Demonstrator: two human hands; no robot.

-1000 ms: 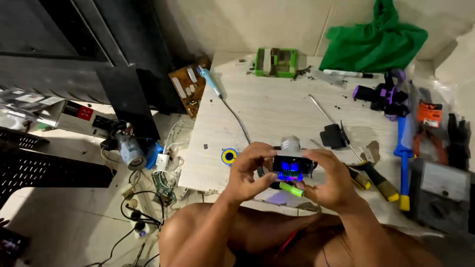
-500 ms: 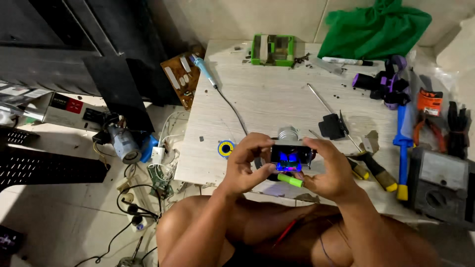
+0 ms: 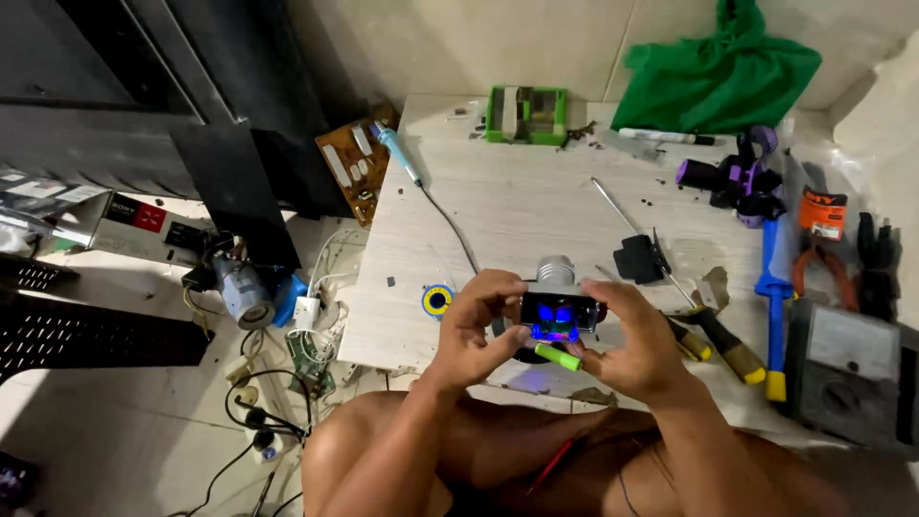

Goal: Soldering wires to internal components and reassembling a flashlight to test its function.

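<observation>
small device (image 3: 558, 316) (blue-lit) | gripped by left hand (image 3: 476, 330) and right hand (image 3: 632, 345) | at surface (image 3: 517, 211) near edge | bare room mid-surface, tools crowd right side

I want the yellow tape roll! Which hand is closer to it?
Left. The left hand is just right of the tape roll, nearly beside it. The right hand is farther right, on the other side of the small glowing blue device that both hands hold.

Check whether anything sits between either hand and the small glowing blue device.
Nothing visible: the left hand and the right hand both grip the small glowing device directly, above the table.
</observation>
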